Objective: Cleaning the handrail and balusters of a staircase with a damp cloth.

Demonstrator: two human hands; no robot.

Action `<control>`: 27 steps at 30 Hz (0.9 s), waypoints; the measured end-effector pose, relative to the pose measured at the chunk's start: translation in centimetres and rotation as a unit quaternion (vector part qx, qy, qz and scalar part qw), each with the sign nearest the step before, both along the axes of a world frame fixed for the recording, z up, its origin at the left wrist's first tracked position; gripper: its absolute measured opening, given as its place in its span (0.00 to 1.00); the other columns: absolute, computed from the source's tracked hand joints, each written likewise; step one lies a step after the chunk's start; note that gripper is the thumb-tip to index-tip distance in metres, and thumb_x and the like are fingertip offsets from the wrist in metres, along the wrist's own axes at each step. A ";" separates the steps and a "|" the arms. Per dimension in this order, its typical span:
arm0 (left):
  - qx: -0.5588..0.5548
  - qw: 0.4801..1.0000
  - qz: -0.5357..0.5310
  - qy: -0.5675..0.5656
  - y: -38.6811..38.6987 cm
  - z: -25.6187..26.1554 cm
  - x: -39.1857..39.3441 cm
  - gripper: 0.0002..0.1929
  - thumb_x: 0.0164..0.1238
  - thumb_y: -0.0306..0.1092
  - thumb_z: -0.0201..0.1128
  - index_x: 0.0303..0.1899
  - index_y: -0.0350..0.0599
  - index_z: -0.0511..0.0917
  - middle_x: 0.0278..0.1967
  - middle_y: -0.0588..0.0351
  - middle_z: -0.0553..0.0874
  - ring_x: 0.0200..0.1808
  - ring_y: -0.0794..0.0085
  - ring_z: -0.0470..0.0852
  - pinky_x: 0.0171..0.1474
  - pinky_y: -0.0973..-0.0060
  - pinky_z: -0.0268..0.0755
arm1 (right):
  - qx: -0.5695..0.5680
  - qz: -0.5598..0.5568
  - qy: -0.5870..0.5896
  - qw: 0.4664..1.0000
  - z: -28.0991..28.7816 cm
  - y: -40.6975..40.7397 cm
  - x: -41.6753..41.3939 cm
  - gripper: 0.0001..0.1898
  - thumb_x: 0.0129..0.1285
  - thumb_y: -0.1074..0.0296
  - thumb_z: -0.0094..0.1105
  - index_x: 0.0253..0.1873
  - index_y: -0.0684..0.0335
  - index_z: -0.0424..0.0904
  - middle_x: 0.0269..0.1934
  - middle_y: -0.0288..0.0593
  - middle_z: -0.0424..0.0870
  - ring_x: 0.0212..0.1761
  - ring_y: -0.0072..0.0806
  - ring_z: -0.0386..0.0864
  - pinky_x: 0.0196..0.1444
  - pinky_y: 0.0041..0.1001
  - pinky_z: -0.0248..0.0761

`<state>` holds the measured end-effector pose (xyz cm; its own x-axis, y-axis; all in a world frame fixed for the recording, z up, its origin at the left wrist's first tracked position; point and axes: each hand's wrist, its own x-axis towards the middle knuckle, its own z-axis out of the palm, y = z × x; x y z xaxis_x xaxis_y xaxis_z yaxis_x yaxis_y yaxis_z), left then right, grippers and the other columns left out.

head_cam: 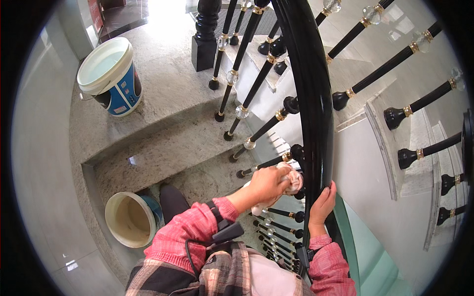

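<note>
My left hand (272, 184) grips a bunched pinkish-white cloth (293, 180) beside the upper end of a black baluster, just left of the handrail. Part of the cloth hangs below the hand. My right hand (323, 208) is wrapped around the glossy black handrail (313, 92), its fingers over the right side. Black balusters (264, 79) with gold rings and clear crystal balls run down from the rail to the stone steps.
A bucket of water (124, 92) stands on the upper stone landing (166, 70). A second bucket (111, 218) sits lower left, near my leg on the stairs. A black newel post (203, 51) rises at the top. More steps and balusters lie beyond the rail at right.
</note>
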<state>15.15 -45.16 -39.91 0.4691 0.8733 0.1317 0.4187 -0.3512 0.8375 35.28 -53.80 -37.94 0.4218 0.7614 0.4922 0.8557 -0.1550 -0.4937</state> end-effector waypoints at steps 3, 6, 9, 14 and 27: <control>0.131 0.987 0.027 -0.087 -1.7 0.2 -0.1 0.19 0.56 0.41 0.65 0.52 0.60 0.79 0.38 0.46 0.81 0.34 0.52 0.84 0.37 0.61 0.78 | -0.008 0.006 -0.001 1.000 0.0 -0.2 0.2 0.20 0.71 0.64 0.41 0.60 0.71 0.69 0.53 0.61 0.77 0.54 0.55 0.75 0.56 0.43 0.67; 0.309 0.944 0.075 -0.090 0.4 0.9 1.7 0.20 0.51 0.38 0.68 0.49 0.65 0.79 0.30 0.54 0.73 0.30 0.61 0.81 0.29 0.65 0.75 | -0.012 0.012 0.006 1.000 0.1 -0.1 -0.2 0.20 0.71 0.64 0.41 0.61 0.71 0.68 0.53 0.61 0.77 0.54 0.55 0.75 0.56 0.43 0.67; 0.338 0.937 0.071 -0.048 2.1 0.0 1.8 0.18 0.49 0.39 0.67 0.46 0.67 0.79 0.30 0.56 0.73 0.28 0.63 0.80 0.28 0.67 0.74 | -0.007 0.013 -0.001 1.000 0.0 -0.2 0.3 0.20 0.71 0.64 0.41 0.61 0.71 0.68 0.53 0.62 0.77 0.54 0.55 0.75 0.56 0.43 0.67; 0.205 0.975 0.070 0.049 2.9 -3.3 1.3 0.19 0.54 0.39 0.64 0.50 0.64 0.78 0.34 0.50 0.78 0.29 0.58 0.82 0.28 0.61 0.76 | -0.005 0.020 -0.005 1.000 0.1 0.6 0.5 0.20 0.71 0.64 0.41 0.61 0.71 0.68 0.53 0.62 0.76 0.54 0.56 0.75 0.57 0.43 0.67; -0.162 0.945 -0.127 -0.255 11.5 -2.1 3.9 0.17 0.71 0.36 0.51 0.54 0.38 0.77 0.56 0.46 0.78 0.58 0.60 0.76 0.61 0.69 0.66 | -0.024 0.003 0.000 1.000 0.1 0.0 -0.2 0.21 0.71 0.64 0.39 0.61 0.71 0.68 0.54 0.61 0.76 0.55 0.55 0.74 0.58 0.43 0.65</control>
